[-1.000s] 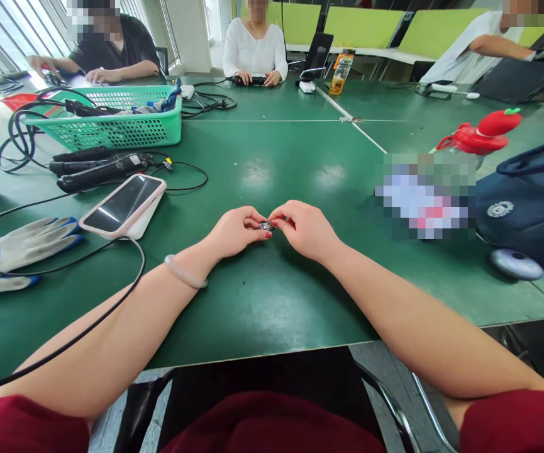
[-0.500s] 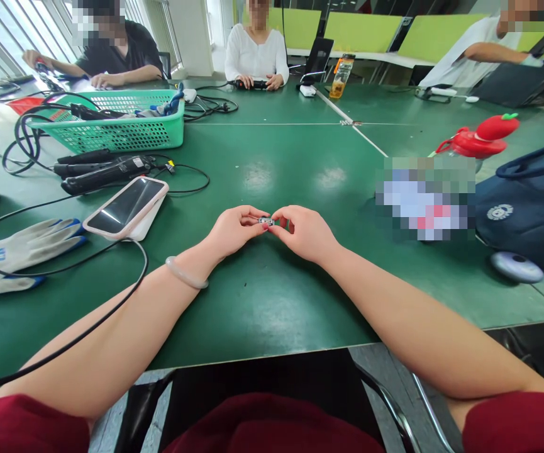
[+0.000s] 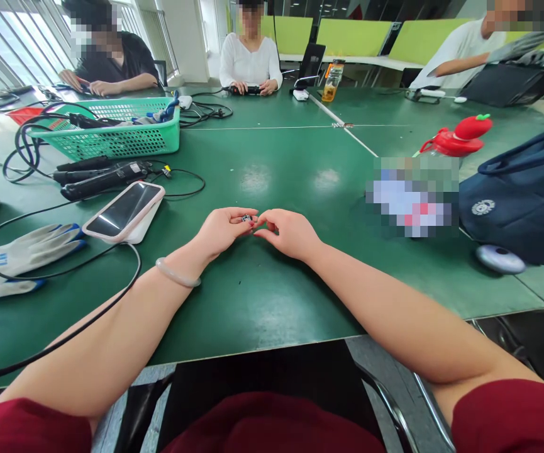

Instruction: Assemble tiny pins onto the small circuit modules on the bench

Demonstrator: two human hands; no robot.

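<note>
My left hand is closed, with a small silver-and-black metal piece pinched between thumb and fingers. The piece is too small for me to name its kind. My right hand is curled beside it, thumb and forefinger drawn together at the left fingertips. Whether a tiny part sits between those right fingers cannot be made out. Both hands are just above the green table.
To the left lie a phone, white-and-blue gloves, black handheld tools and a cable crossing my left forearm. Behind them is a green basket. A dark blue bag and red-lidded bottle stand right. Several people sit around.
Both hands have shifted slightly left in view. The metal piece has turned within my left fingers, and the right fingertips have come off it. The view has swung a little.
</note>
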